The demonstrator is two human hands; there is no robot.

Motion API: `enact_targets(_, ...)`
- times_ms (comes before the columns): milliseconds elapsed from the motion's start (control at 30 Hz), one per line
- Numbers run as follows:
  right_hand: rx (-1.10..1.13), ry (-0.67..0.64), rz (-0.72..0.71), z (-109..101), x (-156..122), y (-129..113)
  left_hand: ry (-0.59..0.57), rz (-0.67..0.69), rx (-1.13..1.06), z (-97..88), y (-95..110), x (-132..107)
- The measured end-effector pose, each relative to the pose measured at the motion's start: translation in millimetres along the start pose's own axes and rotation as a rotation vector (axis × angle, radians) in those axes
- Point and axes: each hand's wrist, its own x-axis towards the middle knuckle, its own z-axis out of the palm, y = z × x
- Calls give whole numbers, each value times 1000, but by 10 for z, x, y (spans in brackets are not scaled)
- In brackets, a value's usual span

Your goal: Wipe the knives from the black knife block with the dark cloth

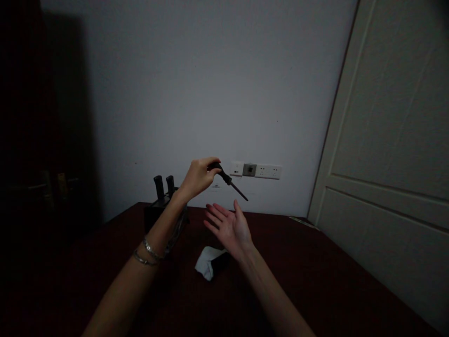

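Observation:
My left hand [200, 177] grips a screwdriver [225, 177] by its dark handle, up in front of the wall. The metal shaft slants down to the right, its tip in the air. Below it, my right hand [229, 230] is held palm up with the fingers spread and nothing in it. The screwdriver and the right hand do not touch. Under the right hand, a crumpled white cloth [206, 262] lies on the dark red table [280, 262], with a dark thing beside it that I cannot make out.
A black box-like holder [151, 217] with two upright black handles [159, 186] stands behind my left forearm. Wall sockets [268, 172] and a switch [249, 170] sit low on the wall. A pale panelled door [386, 196] borders the table's right side.

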Motion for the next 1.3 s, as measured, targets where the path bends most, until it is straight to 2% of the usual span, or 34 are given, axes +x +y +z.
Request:
enact_targets(267, 125, 64, -41, -135, 104, -15, 165, 31, 30, 377, 126, -724)
enact_targets(367, 142, 73, -37, -199, 141, -67, 185, 89, 61, 517, 135, -949)
enact_targets(467, 181, 150, -94, -235, 155, -115, 199, 139, 84, 632, 132, -1145)
enact_targets(567, 179, 222, -137, -267, 153, -128, 196, 192, 66, 716, 126, -1314)
enact_targets(733, 156, 249, -197, -364, 133, -69, 226, 277, -5, 818, 143, -1586)
enact_targets(867, 147, 259, -258, -444, 101, 12, 196, 220, -87, 854, 201, -1820)
enact_targets(1000, 57, 250, -336, -524, 53, 72, 38, 193, -188, 834, 199, -2005)
enact_targets(1067, -9, 237, -379, -602, 30, 94, -1, 105, -229, 825, 119, -2051)
enact_targets(1167, -94, 213, -412, -796, -3, 144, -36, -187, -137, 840, -108, -2085)
enact_targets(1200, -123, 212, -413, -876, -15, 169, -109, -304, -58, 852, -200, -2098)
enact_targets(1300, -248, 217, -410, -1124, -57, 272, -437, -586, 153, 895, -454, -2172)
